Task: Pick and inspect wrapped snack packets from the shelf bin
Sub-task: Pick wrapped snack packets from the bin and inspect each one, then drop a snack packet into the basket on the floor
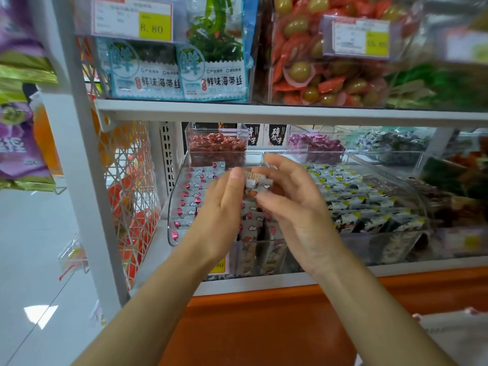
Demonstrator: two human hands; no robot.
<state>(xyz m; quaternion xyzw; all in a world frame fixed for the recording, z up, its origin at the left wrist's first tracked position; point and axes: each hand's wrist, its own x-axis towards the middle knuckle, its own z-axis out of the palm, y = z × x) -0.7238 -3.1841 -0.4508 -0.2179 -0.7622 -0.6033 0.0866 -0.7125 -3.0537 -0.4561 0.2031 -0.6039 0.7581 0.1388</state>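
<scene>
We note inspection in hand: the left hand [224,204] and right hand [295,210] both pinch one small wrapped packet [254,179], held just above the clear bin [171,215] on the lower shelf [396,270]; next, in our judgement, it wants turning over.

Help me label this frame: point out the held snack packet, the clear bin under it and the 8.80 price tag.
wrapped snack packet [254,178], head view, striped upper end.
clear bin [258,256], head view, front wall.
8.80 price tag [154,27], head view, yellow price panel.
</scene>
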